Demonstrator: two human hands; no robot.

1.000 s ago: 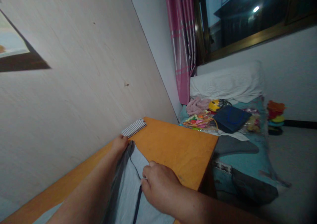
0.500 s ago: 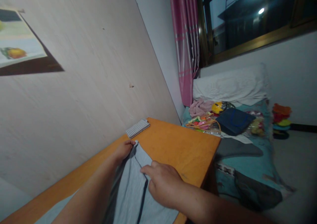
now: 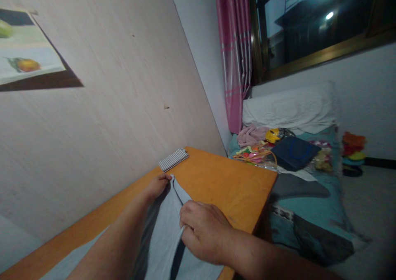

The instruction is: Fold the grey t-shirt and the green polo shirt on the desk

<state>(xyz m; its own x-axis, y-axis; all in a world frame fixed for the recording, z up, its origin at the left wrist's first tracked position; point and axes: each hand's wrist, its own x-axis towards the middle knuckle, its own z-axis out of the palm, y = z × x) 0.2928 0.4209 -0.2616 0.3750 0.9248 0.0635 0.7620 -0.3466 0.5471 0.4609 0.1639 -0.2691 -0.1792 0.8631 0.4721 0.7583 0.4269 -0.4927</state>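
Observation:
A light blue-grey garment (image 3: 165, 238) with a dark trim lies on the orange table (image 3: 229, 189). My left hand (image 3: 157, 185) pinches the cloth's far corner near the wall. My right hand (image 3: 202, 228) is closed on the garment's right edge, its fingers curled round a fold. Both forearms reach across the cloth from the bottom of the view.
A small folded striped cloth (image 3: 173, 159) lies at the table's far end against the pale wall. Beyond the table a bed (image 3: 312, 205) holds a white pillow (image 3: 287, 107), a navy bag (image 3: 295, 152), a pink cloth and colourful toys. A pink curtain (image 3: 235, 53) hangs by the window.
My right hand has closed on the garment's edge and drawn it slightly back. My left hand has stayed on the far corner. The view has shifted a little.

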